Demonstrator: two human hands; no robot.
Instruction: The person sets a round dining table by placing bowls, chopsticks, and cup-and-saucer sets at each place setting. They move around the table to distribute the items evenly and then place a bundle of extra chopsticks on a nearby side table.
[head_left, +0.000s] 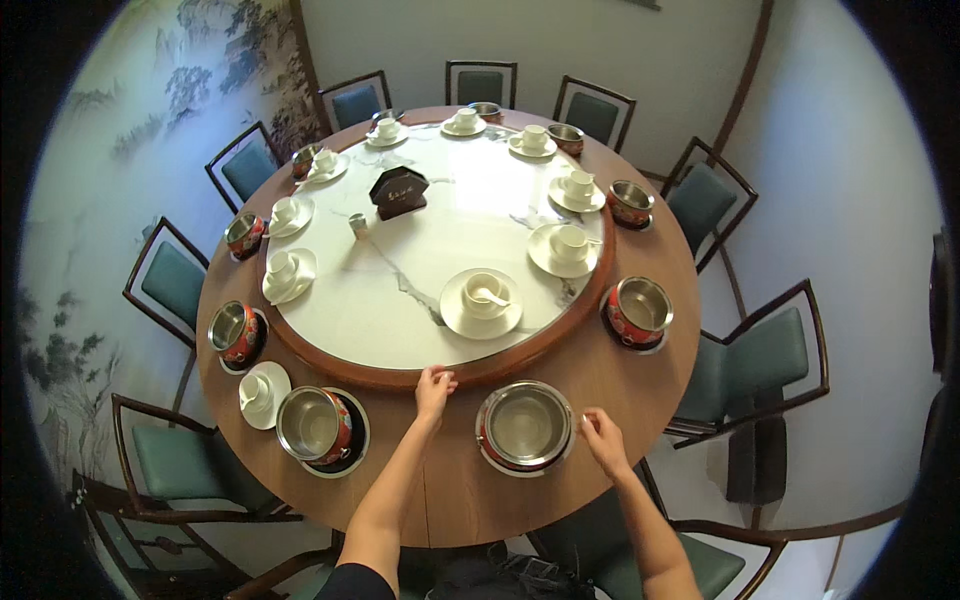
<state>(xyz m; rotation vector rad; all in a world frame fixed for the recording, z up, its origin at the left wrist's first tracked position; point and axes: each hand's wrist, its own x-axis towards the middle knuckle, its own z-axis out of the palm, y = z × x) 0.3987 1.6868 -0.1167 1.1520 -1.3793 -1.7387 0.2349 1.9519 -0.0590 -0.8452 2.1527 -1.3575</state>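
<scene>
My left hand (433, 396) is at the brown rim of the marble-patterned turntable (360, 322), fingers slightly curled, with nothing seen in it. My right hand (601, 437) hovers just right of a metal hot pot (527, 424) with a red patterned base, fingers bent and holding nothing visible. Whether it touches the pot cannot be told. A second red hot pot (313, 425) sits on a black and white stand, left of my left arm. Beyond my hands, a white saucer with a cup and spoon (484, 296) rests on the turntable's near part.
Several white cup sets, a dark sign (398, 190) and a small metallic cup (358, 226) stand on the turntable. More hot pots line the round wooden table (457, 495); one saucer (265, 396) lies on its left side. Green-padded chairs (769, 349) surround it.
</scene>
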